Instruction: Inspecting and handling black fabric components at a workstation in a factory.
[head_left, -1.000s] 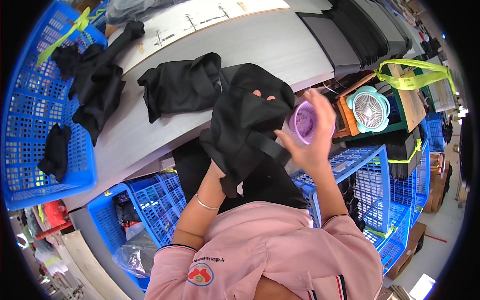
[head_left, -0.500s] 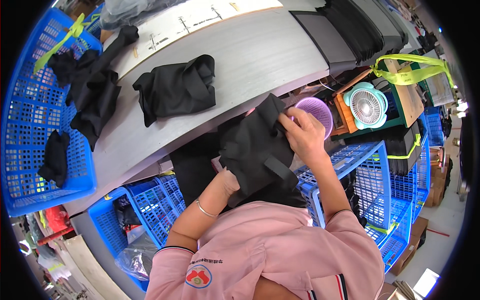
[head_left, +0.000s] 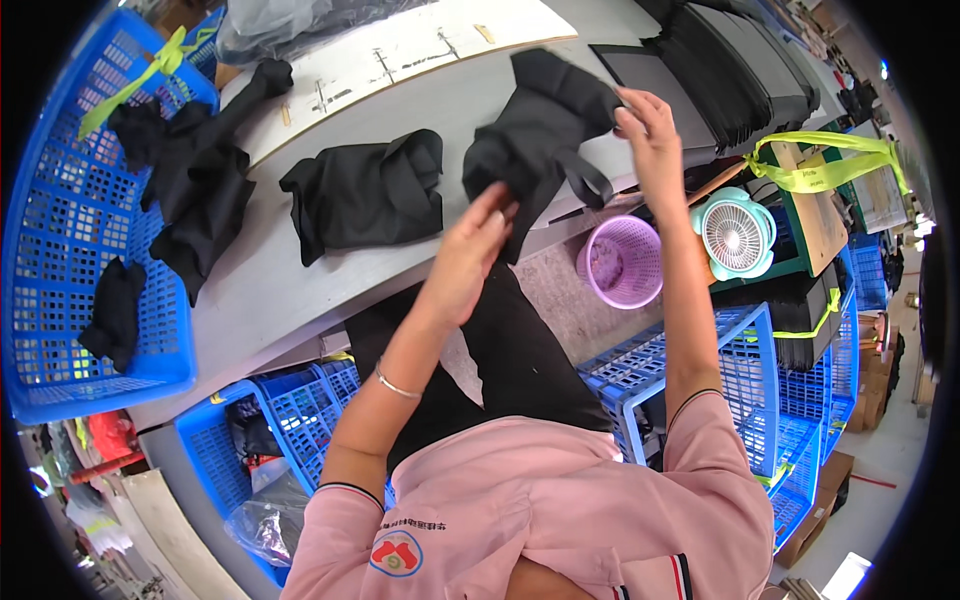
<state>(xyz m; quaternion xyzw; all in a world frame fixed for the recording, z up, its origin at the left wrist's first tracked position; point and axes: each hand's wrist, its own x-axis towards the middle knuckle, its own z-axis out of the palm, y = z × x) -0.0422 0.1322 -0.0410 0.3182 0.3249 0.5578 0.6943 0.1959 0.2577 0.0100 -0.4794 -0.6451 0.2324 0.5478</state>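
A black fabric piece (head_left: 540,125) with a loose strap loop (head_left: 588,182) is spread between my hands over the front edge of the grey table (head_left: 225,320). The fingers and thumb of my right hand (head_left: 652,135) pinch its right corner. My left hand (head_left: 468,255) has its fingers closed at the lower left edge of the fabric, slightly smeared by motion. Beside it on the left, a folded black fabric piece (head_left: 370,195) lies on the table. More black fabric pieces (head_left: 205,220) hang over the rim of a blue basket.
The blue basket (head_left: 165,370) stands on the left. A white marked board (head_left: 400,65) and stacked black sheets (head_left: 715,75) lie at the back. Below right are a purple bin (head_left: 625,265), a teal fan (head_left: 737,232) and blue crates (head_left: 740,400).
Both hands have moved forward from above my lap to the table edge, bringing the black fabric piece along. My left hand, earlier hidden under the fabric, now shows. The purple bin is uncovered.
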